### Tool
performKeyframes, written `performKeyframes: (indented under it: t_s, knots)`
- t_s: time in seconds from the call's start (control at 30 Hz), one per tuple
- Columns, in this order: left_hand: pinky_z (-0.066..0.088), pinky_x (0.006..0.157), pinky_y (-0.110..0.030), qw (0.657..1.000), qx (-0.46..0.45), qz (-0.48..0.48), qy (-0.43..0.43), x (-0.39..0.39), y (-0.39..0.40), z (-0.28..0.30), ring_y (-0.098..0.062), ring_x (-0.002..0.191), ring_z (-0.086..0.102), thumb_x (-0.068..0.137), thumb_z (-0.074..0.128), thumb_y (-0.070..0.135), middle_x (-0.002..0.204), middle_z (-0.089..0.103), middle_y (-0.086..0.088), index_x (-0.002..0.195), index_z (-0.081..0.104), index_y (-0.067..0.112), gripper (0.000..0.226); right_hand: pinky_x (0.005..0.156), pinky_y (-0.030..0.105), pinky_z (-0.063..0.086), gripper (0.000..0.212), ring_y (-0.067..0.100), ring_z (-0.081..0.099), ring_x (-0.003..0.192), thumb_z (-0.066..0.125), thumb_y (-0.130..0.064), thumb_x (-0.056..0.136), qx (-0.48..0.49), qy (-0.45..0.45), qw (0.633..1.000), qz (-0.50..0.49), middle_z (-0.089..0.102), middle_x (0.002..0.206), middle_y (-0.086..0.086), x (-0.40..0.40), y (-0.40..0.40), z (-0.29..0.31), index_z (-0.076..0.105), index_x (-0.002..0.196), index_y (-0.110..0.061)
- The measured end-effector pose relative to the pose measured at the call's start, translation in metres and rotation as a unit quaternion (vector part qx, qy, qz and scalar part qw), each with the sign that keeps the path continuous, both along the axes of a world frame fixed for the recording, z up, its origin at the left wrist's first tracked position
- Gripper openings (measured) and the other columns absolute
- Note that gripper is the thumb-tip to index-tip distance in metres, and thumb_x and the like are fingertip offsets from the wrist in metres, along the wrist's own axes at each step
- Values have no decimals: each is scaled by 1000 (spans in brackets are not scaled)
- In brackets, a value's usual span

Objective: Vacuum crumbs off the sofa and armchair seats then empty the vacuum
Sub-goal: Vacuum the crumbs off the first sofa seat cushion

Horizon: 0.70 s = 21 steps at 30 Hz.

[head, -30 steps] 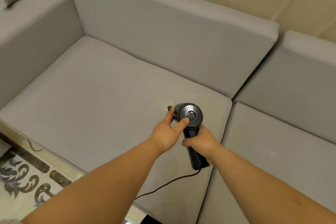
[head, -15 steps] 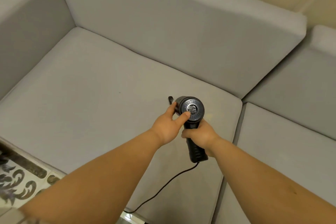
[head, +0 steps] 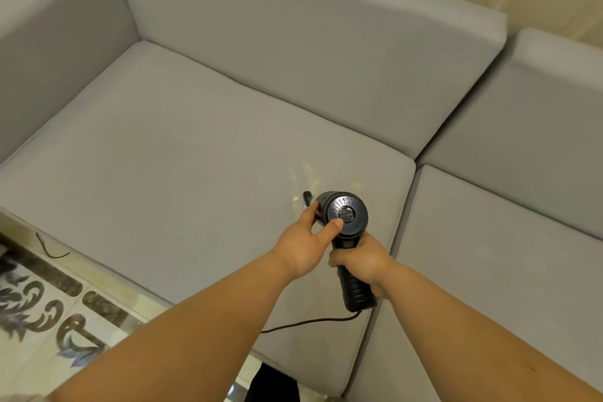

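Observation:
A black handheld vacuum [head: 346,215] points down at the grey sofa seat cushion [head: 182,166], near its right edge. My right hand [head: 360,263] is wrapped around its ribbed handle. My left hand [head: 306,245] holds the round motor body, thumb pressed on the vented rear cap. A thin black nozzle tip [head: 306,197] shows beyond my left fingers. A patch of yellowish light and pale specks [head: 306,179] lies on the cushion just past the nozzle. A black cord [head: 310,323] trails from the handle's base across the cushion's front.
A second grey seat cushion [head: 489,271] adjoins on the right, with back cushions [head: 293,52] behind and an armrest [head: 55,42] at left. Patterned floor tiles [head: 49,310] lie below the sofa's front edge, with a small dark wire piece [head: 49,248] at that edge.
The vacuum and both hands have shifted slightly along the cushion while my view swung; the grips are unchanged. The lit patch ahead of the nozzle shows more clearly now.

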<state>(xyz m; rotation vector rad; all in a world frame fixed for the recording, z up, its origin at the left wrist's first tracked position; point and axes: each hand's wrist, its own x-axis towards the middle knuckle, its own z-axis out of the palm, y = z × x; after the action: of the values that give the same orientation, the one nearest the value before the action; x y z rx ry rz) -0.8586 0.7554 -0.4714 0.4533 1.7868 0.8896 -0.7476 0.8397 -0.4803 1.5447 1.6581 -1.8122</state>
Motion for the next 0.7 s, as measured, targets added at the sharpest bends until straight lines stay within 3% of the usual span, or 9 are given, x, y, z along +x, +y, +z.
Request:
performKeyframes:
  t_s: [0.23, 0.37, 0.47, 0.6, 0.7]
  knots:
    - [30, 110, -32, 1000, -2, 5, 2, 46, -24, 4, -20, 136, 36, 89, 53, 52, 149, 38, 3, 150, 20, 29, 73, 68, 34, 48, 35, 25, 56, 75, 71, 1, 73, -8, 4, 1000, 13, 59, 84, 10, 45, -24, 7, 57, 104, -8]
    - [31, 104, -29, 1000, 9, 20, 7, 50, -26, 10, -19, 135, 38, 89, 53, 53, 148, 39, 3, 150, 20, 30, 73, 75, 42, 52, 39, 28, 57, 78, 71, 2, 74, 9, 22, 1000, 0, 60, 88, 12, 48, -27, 13, 56, 108, -8]
    - [32, 100, -26, 999, 23, 24, 15, 37, -21, 14, -19, 134, 39, 88, 54, 54, 148, 40, 5, 150, 21, 33, 73, 81, 45, 54, 45, 29, 59, 82, 71, 0, 74, 19, 36, 999, -14, 61, 93, 12, 37, -24, 17, 55, 115, -11]
    - [32, 96, -22, 998, 40, 37, 28, 6, -8, 16, -17, 133, 41, 87, 55, 54, 147, 40, 7, 149, 21, 36, 74, 74, 40, 52, 44, 28, 60, 81, 71, 0, 75, 30, 54, 998, -23, 63, 90, 10, 4, -10, 19, 56, 114, -13]
    - [32, 95, -22, 998, 41, 45, 32, -26, 5, 11, -17, 133, 40, 87, 55, 54, 147, 41, 6, 149, 21, 36, 73, 78, 42, 53, 45, 28, 61, 83, 71, 0, 75, 30, 56, 998, -26, 64, 92, 10, -30, 4, 14, 55, 115, -14]
